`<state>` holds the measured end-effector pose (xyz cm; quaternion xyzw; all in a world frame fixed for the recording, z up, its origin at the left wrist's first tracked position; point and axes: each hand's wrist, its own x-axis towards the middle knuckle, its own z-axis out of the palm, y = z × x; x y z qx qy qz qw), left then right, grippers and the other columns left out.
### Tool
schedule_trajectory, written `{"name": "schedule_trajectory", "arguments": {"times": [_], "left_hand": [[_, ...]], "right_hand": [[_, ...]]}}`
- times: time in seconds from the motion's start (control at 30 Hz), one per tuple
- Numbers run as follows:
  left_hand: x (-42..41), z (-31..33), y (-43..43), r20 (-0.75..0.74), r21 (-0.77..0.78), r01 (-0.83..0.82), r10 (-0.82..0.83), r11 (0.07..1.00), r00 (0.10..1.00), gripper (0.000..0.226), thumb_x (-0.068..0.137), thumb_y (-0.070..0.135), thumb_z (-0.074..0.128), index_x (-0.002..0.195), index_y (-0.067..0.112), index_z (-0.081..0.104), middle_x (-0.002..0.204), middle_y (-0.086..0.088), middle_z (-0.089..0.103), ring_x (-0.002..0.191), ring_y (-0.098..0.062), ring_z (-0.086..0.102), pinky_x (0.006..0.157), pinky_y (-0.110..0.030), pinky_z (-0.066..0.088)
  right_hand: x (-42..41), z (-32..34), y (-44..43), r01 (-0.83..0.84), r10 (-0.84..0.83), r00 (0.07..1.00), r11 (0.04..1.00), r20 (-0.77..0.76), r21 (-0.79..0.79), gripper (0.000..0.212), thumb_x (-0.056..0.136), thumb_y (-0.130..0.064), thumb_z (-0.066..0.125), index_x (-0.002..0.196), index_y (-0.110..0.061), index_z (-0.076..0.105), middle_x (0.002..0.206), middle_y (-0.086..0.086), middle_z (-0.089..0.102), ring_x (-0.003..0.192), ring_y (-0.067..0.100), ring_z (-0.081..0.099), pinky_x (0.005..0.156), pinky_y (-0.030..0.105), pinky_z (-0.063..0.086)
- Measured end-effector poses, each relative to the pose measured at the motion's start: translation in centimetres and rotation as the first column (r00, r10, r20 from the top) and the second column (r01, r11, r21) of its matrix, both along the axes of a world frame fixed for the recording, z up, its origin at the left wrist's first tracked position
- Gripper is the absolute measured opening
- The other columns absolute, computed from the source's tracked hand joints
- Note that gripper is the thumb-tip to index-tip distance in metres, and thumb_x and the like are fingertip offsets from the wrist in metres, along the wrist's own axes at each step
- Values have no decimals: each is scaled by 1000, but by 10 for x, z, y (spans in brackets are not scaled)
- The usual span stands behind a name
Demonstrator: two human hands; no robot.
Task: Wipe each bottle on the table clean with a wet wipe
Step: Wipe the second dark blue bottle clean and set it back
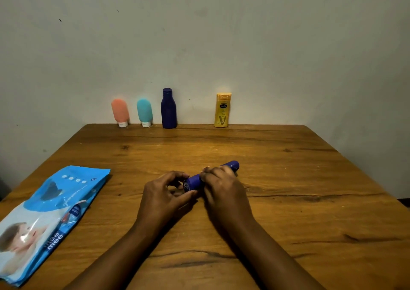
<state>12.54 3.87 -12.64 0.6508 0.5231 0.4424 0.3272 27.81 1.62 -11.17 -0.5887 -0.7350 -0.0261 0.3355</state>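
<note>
At the middle of the wooden worktop (288, 179) a blue bottle (195, 182) is held on its side, low over the wood. Its one end points toward 8 o'clock and the other toward 2 o'clock. Whether it touches the surface cannot be told.

The left hand (164, 192) has its fingers curled, with the thumb and fingertips pinching the bottle's near end. The right hand (221, 185) is wrapped over the bottle's middle, fingers closed around it, so only the far end shows beyond the knuckles. A small pale bit shows at the right hand's fingertips; what it is cannot be made out.

A blue pack of wet wipes (51, 212) lies flat at 8 o'clock, well apart from the hands.

Along the far edge at 12 o'clock four more bottles stand against the wall (221, 34). From 11 toward 1 o'clock they are a pink tube (120, 111) resting on its white cap, a teal tube (144, 111) likewise on its cap just beside it, a tall navy bottle (168, 110), and, after a wider gap, a yellow bottle (222, 111).
</note>
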Motion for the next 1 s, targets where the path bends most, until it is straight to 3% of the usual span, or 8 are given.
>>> {"name": "schedule_trajectory", "arguments": {"times": [0.07, 0.2, 0.33, 0.43, 0.53, 0.73, 0.9, 1.0], "left_hand": [[1, -1, 1, -14, 13, 9, -9, 1000, 1000, 45, 67, 8, 87, 105, 25, 68, 102, 4, 67, 85, -10, 73, 75, -32, 62], [-3, -4, 2, 113, -36, 48, -44, 998, 993, 42, 69, 4, 84, 103, 26, 72, 99, 7, 71, 93, -16, 73, 76, -43, 62], [-4, -7, 5, 253, -127, 39, -5, 991, 968, 38, 66, -2, 85, 94, 22, 76, 90, -13, 69, 84, -32, 73, 72, -54, 61], [-5, -7, 7, 210, -120, 39, -13, 992, 978, 36, 66, 4, 87, 94, 25, 77, 86, -11, 69, 82, -29, 73, 68, -48, 62], [-5, -5, 7, 212, -131, 44, -15, 990, 977, 34, 67, 4, 87, 94, 23, 77, 81, -9, 71, 78, -28, 73, 67, -47, 63], [-2, 0, 5, 349, -240, 58, 30, 969, 937, 25, 72, -7, 78, 92, 7, 75, 80, -23, 69, 79, -36, 73, 73, -52, 61], [-3, 3, 4, 278, -235, 81, -13, 969, 960, 28, 75, 0, 78, 98, 15, 73, 86, -13, 72, 80, -28, 74, 72, -45, 62], [-3, 4, 6, 298, -242, 77, -2, 967, 955, 26, 74, -3, 77, 97, 10, 74, 83, -15, 73, 79, -31, 74, 70, -43, 63]], "right_hand": [[0, 0, -1, 22, -22, 1000, 1000, 13, 5, 32, 82, -10, 66, 114, -13, 64, 113, 2, 64, 103, 16, 56, 81, 22, 45], [-17, -6, -9, -149, 144, 984, 988, 107, 42, 34, 82, -10, 68, 116, -14, 63, 112, 1, 65, 101, 13, 57, 76, 21, 49], [1, -8, -2, -74, 70, 993, 996, 95, 40, 43, 74, -11, 77, 115, -15, 64, 113, 1, 66, 102, 12, 60, 81, 16, 45], [36, -10, 19, 126, -125, 991, 992, -56, 13, 41, 80, -3, 67, 118, -17, 62, 120, 0, 62, 112, 12, 54, 94, 17, 36], [51, -11, 28, 188, -186, 966, 982, -180, -9, 41, 86, -1, 59, 123, -19, 58, 124, -3, 57, 117, 7, 47, 99, 19, 39], [9, -17, 11, -113, 111, 993, 993, 39, 34, 50, 76, -5, 72, 123, -14, 58, 127, 3, 58, 118, 16, 52, 95, 23, 42], [50, -17, 34, 159, -159, 971, 987, -181, -14, 45, 87, -1, 57, 128, -19, 54, 131, 0, 52, 120, 10, 45, 101, 26, 43], [39, -16, 27, 118, -118, 988, 993, -102, -4, 47, 86, -3, 59, 130, -19, 51, 133, 2, 50, 120, 12, 45, 98, 19, 35]]}}
